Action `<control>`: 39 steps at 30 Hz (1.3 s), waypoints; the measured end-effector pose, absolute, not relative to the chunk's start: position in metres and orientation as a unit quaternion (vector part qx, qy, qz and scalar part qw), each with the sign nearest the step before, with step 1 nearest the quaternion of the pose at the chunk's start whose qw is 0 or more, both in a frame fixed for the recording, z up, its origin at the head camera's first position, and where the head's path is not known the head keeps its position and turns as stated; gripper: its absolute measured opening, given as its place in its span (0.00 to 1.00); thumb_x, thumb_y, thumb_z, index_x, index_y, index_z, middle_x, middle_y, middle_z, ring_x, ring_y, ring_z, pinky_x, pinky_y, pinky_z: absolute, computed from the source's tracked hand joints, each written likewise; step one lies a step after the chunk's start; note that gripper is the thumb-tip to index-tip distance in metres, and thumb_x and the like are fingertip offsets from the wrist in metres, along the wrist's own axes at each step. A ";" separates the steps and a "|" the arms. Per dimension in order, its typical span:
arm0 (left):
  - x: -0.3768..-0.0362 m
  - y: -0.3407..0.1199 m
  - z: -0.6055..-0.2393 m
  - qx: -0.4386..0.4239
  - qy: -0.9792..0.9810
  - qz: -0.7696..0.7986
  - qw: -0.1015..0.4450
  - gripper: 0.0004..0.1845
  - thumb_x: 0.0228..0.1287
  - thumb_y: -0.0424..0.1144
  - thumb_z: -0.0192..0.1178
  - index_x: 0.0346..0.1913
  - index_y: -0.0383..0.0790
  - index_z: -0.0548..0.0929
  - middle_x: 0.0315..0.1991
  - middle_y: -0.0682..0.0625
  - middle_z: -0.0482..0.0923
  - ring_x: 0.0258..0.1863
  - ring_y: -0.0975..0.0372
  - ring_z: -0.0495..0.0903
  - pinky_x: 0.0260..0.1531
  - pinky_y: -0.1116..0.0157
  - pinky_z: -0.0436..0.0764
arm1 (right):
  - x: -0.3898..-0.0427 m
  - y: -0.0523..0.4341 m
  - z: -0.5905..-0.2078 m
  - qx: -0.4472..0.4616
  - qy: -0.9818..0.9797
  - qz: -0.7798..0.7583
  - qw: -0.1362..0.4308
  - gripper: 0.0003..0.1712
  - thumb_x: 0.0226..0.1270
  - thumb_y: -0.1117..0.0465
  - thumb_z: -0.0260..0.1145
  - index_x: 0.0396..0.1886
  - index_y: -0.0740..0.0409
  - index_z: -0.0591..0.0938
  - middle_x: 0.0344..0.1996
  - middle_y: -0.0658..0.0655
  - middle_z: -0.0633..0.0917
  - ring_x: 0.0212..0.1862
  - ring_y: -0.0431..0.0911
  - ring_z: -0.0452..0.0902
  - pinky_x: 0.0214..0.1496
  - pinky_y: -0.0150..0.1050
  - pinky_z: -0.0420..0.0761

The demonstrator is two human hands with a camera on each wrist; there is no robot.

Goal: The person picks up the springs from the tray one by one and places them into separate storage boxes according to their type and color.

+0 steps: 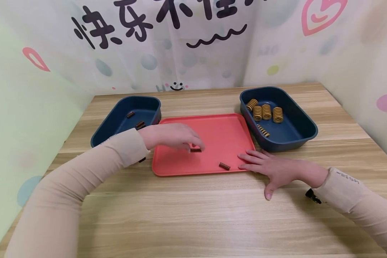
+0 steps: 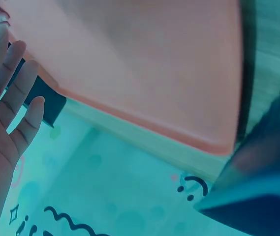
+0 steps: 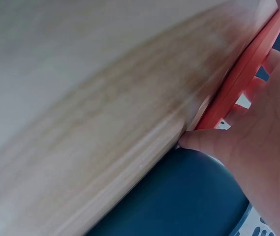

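My left hand (image 1: pixel 177 136) is over the red tray (image 1: pixel 213 129), with a small dark coil spring (image 1: pixel 196 150) between its thumb and a fingertip. In the left wrist view, the other fingers (image 2: pixel 19 96) are loosely extended, and most of the spring is hidden. A second dark spring (image 1: pixel 224 166) lies on the tray near the front edge. My right hand (image 1: pixel 274 168) has spread fingers resting on the tray's right front corner; its thumb (image 3: pixel 203 140) points away from the tray in the head view.
A blue bin (image 1: pixel 104 130) at left contains several dark springs (image 1: pixel 140 125). At right, another blue bin (image 1: pixel 296 125) carries several yellow springs (image 1: pixel 266 111). Wooden tabletop (image 1: pixel 193 211) extends in front of the tray, and a printed curtain (image 1: pixel 206 64) hangs behind.
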State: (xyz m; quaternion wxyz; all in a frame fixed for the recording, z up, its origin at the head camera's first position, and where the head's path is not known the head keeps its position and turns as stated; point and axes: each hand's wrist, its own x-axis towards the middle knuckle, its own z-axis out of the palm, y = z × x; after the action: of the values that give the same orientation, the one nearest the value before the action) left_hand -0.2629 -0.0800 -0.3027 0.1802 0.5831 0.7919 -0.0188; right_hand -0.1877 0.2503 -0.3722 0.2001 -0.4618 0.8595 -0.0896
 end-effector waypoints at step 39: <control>-0.300 -0.166 -0.271 0.446 0.884 0.014 0.142 0.17 0.61 0.31 0.58 0.52 0.48 0.76 0.43 0.52 0.76 0.40 0.62 0.73 0.42 0.62 0.75 | -0.187 0.249 -0.371 -0.462 0.860 -0.084 0.201 0.60 0.38 0.28 0.63 0.69 0.57 0.60 0.70 0.61 0.50 0.69 0.64 0.37 0.62 0.67 0.47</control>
State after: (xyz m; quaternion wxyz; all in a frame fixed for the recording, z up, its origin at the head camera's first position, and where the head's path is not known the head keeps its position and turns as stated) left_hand -0.2998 -0.1661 -0.2709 0.1415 0.4460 0.8837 0.0140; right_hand -0.1868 0.2491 -0.3707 0.2006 -0.4623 0.8596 -0.0841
